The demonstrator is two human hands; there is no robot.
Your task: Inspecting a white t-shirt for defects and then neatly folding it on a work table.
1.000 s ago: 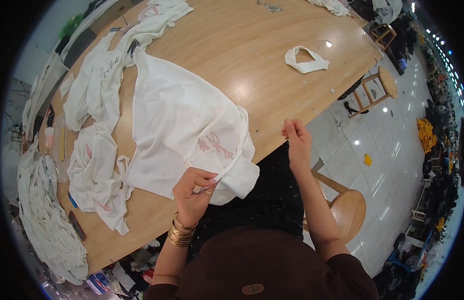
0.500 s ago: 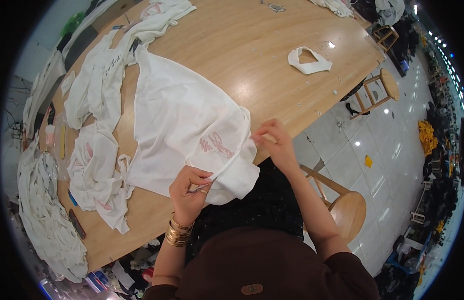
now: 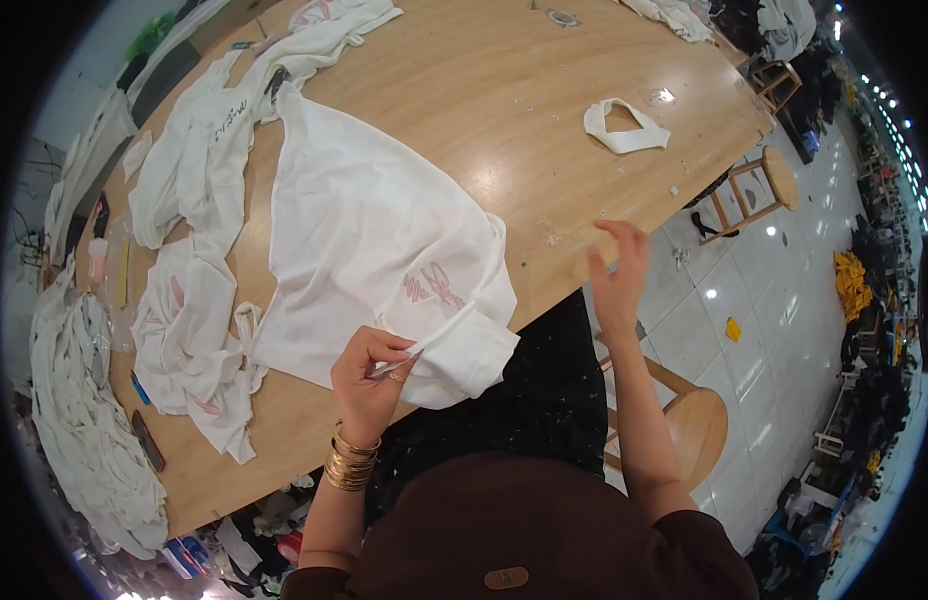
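White garment [image 3: 374, 225] overhangs table edge [image 3: 544, 307], right hand [image 3: 622, 275] well apart.

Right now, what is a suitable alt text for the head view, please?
The left hand pinches a white garment with pink lettering on a wooden table; the right hand, fingers parted, is away from the garment. More white garments lie at the left.

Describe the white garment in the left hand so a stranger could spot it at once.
Find the big wooden table, then the person's left hand at its near edge. The white garment pinched there fans out across the table, its near end past the edge. Unlike the crumpled white pieces farther left, it lies broad and is held.
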